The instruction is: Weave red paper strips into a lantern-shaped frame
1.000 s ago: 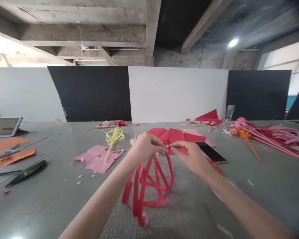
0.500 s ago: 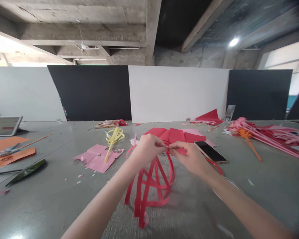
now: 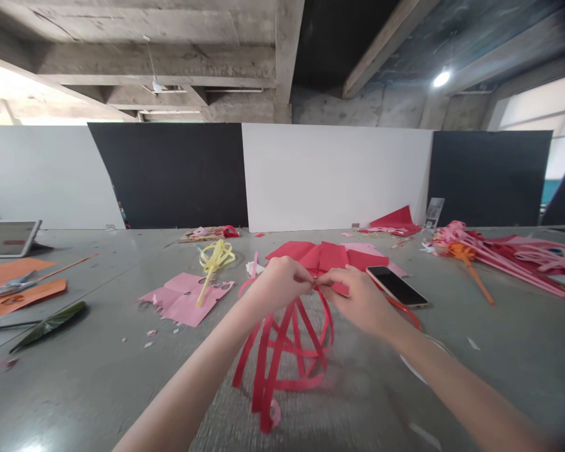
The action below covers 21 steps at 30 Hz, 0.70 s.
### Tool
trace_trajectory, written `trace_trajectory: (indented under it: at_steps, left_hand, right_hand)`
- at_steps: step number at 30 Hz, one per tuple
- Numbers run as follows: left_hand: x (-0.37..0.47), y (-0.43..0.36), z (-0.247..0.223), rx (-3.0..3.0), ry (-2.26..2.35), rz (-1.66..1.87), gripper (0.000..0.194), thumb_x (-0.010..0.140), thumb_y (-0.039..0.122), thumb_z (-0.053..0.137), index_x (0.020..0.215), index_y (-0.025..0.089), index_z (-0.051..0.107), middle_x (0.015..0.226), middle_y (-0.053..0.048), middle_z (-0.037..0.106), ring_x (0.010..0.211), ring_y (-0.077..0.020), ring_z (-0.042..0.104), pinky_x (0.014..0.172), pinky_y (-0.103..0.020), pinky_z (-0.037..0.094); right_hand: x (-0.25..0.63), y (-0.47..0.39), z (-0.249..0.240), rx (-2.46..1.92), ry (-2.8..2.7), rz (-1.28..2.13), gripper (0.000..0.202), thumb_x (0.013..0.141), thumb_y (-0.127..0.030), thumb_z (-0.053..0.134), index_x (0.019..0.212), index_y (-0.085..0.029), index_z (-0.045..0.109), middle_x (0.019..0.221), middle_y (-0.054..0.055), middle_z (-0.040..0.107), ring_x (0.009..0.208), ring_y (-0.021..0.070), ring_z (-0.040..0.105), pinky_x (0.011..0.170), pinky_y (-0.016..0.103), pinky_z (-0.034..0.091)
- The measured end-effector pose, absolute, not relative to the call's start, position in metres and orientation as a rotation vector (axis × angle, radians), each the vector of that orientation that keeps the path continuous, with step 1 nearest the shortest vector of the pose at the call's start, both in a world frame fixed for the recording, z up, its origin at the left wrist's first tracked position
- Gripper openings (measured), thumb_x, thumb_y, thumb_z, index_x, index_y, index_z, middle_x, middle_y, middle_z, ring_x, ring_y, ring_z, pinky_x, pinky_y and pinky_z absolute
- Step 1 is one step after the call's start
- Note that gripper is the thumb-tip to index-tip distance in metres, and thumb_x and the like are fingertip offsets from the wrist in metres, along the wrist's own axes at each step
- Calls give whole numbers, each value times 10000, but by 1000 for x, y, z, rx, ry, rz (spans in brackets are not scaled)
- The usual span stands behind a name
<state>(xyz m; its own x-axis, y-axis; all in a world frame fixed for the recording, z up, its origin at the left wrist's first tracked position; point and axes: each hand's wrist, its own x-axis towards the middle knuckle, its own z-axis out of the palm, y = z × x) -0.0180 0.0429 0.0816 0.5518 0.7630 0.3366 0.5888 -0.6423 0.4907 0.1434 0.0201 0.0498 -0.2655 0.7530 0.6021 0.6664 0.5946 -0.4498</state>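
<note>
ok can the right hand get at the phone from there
Probably yes: the phone lies just beside the right hand with nothing on its screen, though that hand appears busy pinching the red strips.

Left forearm (image 3: 207, 361) in from near left, right forearm (image 3: 440, 370) from near right, both bare, angled far and inward. Left hand (image 3: 277, 282): knuckles raised, thumb and forefinger pinched, pointing right. Right hand (image 3: 358, 295): slightly lower, fingers curled, pinching, pointing left. Fingertips of both meet closely, mid-scene.
</note>
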Motion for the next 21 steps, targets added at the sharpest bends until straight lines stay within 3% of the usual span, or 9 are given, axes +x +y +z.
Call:
trace_trajectory:
  at_steps: [5, 9, 15, 21]
  left_hand:
    - [-18, 43, 80, 2442, 1095, 733, 190, 625, 141, 420, 458, 169, 505, 484, 40, 288, 472, -82, 193, 450, -236, 193]
    - [-18, 43, 79, 2418, 1098, 723, 224, 616, 138, 416, 399, 177, 373, 500, 43, 201, 483, -89, 146, 454, -252, 153]
    - [-16, 44, 77, 2433, 1119, 735, 245, 574, 113, 398, 414, 180, 225, 504, 46, 158, 493, -94, 139, 460, -261, 137]
    - [-19, 45, 78, 2433, 1061, 716, 236, 587, 113, 389, 419, 183, 238, 505, 48, 159, 490, -93, 126, 455, -263, 129]
  right_hand:
    - [143, 20, 50, -1147, -2006, 143, 183, 755, -161, 478, 794, -244, 637, 807, -3, 680, 731, 187, 597, 823, 402, 360]
    - [143, 20, 50, -1138, -2021, 154, 193, 748, -135, 475, 765, -240, 635, 786, -5, 681, 690, 172, 599, 925, 444, 263]
    - [142, 19, 51, -1164, -2019, 204, 187, 753, -152, 470, 746, -248, 631, 761, -17, 682, 637, 162, 596, 963, 466, 212]
    - [143, 18, 51, -1161, -2022, 227, 185, 767, -165, 457, 755, -240, 626, 774, -19, 682, 659, 166, 602, 959, 442, 228]
